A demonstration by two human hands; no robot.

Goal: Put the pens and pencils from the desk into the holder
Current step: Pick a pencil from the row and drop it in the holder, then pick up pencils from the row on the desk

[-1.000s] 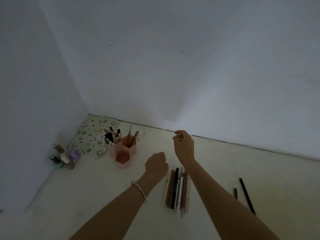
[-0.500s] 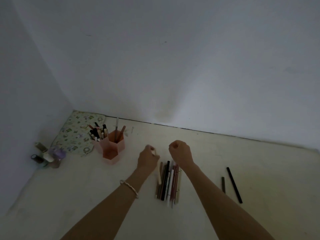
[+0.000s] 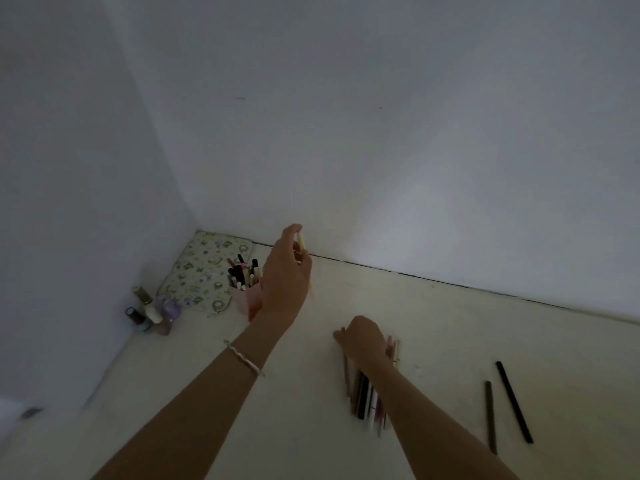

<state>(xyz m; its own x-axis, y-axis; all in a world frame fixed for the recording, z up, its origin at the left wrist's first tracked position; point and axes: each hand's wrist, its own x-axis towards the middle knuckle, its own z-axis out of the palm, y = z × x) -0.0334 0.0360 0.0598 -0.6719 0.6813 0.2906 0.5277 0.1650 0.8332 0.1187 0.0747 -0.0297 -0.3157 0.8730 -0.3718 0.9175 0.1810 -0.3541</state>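
Observation:
A pink hexagonal holder (image 3: 242,299) with several pens in it stands near the desk's back-left corner. My left hand (image 3: 285,277) is raised in front of it and pinches a pale cream pencil (image 3: 302,242) that stands nearly upright. The hand hides the holder's right half. A row of several pens and pencils (image 3: 365,398) lies on the desk in front of me. My right hand (image 3: 363,339) rests on the far end of that row with curled fingers. Whether it grips one of them I cannot tell.
A patterned fabric pouch (image 3: 202,268) lies in the corner behind the holder. Small bottles (image 3: 152,311) stand to its left by the side wall. Two dark pens (image 3: 502,407) lie apart at the right. White walls border the desk at the back and the left.
My left hand has lifted a pale pencil from the row and carried it up and left to the holder. My right hand has dropped onto the row's far end.

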